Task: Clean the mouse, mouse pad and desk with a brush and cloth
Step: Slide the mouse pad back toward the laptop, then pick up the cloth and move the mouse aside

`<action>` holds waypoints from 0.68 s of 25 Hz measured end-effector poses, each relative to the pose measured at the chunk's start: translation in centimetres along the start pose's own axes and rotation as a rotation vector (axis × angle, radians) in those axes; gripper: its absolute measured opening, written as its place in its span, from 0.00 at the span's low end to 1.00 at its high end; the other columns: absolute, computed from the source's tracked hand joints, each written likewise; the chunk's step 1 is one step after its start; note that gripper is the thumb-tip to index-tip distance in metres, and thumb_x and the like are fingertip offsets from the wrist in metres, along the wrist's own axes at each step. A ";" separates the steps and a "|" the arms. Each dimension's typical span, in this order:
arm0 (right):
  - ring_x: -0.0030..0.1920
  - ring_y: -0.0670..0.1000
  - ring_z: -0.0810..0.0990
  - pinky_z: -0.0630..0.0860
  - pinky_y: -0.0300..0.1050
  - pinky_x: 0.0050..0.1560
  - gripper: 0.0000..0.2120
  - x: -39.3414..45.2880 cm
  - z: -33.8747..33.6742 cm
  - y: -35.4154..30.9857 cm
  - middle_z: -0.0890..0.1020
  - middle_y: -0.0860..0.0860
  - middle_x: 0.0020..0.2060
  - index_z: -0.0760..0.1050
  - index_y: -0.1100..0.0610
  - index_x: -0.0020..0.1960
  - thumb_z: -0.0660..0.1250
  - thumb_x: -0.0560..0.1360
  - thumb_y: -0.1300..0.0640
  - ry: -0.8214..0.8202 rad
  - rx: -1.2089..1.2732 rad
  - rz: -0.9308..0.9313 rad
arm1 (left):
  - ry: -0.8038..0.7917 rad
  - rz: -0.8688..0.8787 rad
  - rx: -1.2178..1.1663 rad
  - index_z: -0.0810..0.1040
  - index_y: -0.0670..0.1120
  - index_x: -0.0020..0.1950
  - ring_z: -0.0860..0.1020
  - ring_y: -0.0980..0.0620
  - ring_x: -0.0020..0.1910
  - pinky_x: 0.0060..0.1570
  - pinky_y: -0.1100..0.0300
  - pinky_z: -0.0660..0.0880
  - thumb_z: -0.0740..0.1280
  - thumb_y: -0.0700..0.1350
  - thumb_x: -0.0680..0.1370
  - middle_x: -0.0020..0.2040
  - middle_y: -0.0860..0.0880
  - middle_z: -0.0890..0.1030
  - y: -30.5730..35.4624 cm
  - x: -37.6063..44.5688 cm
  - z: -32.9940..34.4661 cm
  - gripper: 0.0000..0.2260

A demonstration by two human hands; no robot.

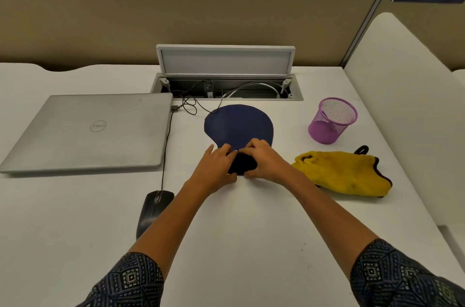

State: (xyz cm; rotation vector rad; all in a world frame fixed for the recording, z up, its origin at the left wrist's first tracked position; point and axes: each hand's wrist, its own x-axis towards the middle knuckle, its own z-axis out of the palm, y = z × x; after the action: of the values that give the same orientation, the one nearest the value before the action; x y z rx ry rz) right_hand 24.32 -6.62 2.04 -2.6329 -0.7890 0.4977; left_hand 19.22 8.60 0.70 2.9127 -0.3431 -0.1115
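A dark blue mouse pad (239, 125) with a black wrist rest lies flat in the middle of the white desk (251, 231). My left hand (216, 165) and my right hand (261, 160) both grip the pad's near end around the wrist rest, fingers curled on its edges. A black wired mouse (151, 211) rests on the desk near my left forearm, partly hidden by it. A yellow cloth (344, 170) with a dark trim lies crumpled to the right of my right hand. I see no brush.
A closed silver laptop (90, 130) lies at the left, its cable running to the open cable tray (226, 87) at the back. A purple mesh pen holder (332, 120) stands at the right. A beige partition (176, 17) closes the desk's far side.
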 end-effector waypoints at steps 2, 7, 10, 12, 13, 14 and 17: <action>0.62 0.53 0.70 0.70 0.42 0.60 0.29 -0.7 -0.3 0.6 0.70 0.54 0.62 0.67 0.55 0.68 0.73 0.69 0.55 0.044 0.084 0.001 | 0.045 -0.024 -0.005 0.64 0.46 0.71 0.67 0.49 0.65 0.71 0.52 0.49 0.64 0.51 0.78 0.67 0.46 0.68 -0.3 -1.0 0.4 0.24; 0.65 0.52 0.72 0.67 0.39 0.60 0.24 -2.4 -2.1 1.4 0.73 0.53 0.66 0.72 0.55 0.66 0.71 0.71 0.58 0.203 0.320 0.078 | 0.057 -0.162 -0.036 0.59 0.47 0.74 0.54 0.47 0.73 0.71 0.51 0.44 0.61 0.54 0.78 0.73 0.46 0.62 -0.6 -3.1 0.8 0.26; 0.63 0.51 0.73 0.69 0.41 0.63 0.15 -4.6 -3.5 2.1 0.76 0.52 0.63 0.76 0.53 0.61 0.67 0.74 0.60 0.294 0.412 0.049 | 0.229 -0.306 -0.115 0.64 0.46 0.72 0.52 0.45 0.74 0.71 0.49 0.43 0.62 0.54 0.78 0.73 0.44 0.62 0.1 -5.2 0.1 0.24; 0.61 0.49 0.75 0.69 0.28 0.58 0.12 -7.0 -4.8 3.4 0.79 0.51 0.60 0.78 0.53 0.57 0.66 0.75 0.62 0.404 0.508 0.049 | 0.375 -0.440 -0.197 0.69 0.44 0.68 0.55 0.42 0.73 0.71 0.46 0.48 0.66 0.52 0.76 0.71 0.42 0.65 0.2 -8.0 -0.2 0.23; 0.60 0.49 0.75 0.68 0.25 0.55 0.12 -8.4 -5.3 4.4 0.79 0.51 0.59 0.78 0.53 0.56 0.67 0.74 0.62 0.444 0.551 0.078 | 0.416 -0.493 -0.211 0.71 0.43 0.67 0.56 0.40 0.72 0.70 0.46 0.49 0.68 0.51 0.75 0.70 0.40 0.66 0.1 -9.5 -0.2 0.23; 0.61 0.48 0.74 0.69 0.26 0.56 0.13 -9.7 -5.8 5.5 0.79 0.51 0.59 0.77 0.52 0.57 0.68 0.73 0.62 0.455 0.560 0.117 | 0.433 -0.530 -0.195 0.72 0.42 0.66 0.58 0.39 0.72 0.70 0.45 0.50 0.70 0.50 0.74 0.69 0.38 0.67 -0.1 -11.1 -0.1 0.23; 0.68 0.51 0.68 0.64 0.40 0.63 0.28 -12.7 -6.2 7.9 0.73 0.51 0.65 0.69 0.49 0.67 0.73 0.70 0.59 0.227 0.432 0.210 | 0.375 -0.607 -0.099 0.71 0.40 0.66 0.62 0.35 0.68 0.68 0.39 0.56 0.74 0.46 0.70 0.66 0.35 0.68 -0.7 -14.6 0.5 0.27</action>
State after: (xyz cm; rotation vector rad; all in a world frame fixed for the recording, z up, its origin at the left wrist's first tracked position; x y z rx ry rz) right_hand 20.52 -21.55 7.08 -2.3187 -0.2946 0.3642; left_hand 5.13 12.62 0.83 2.7513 0.5885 0.3142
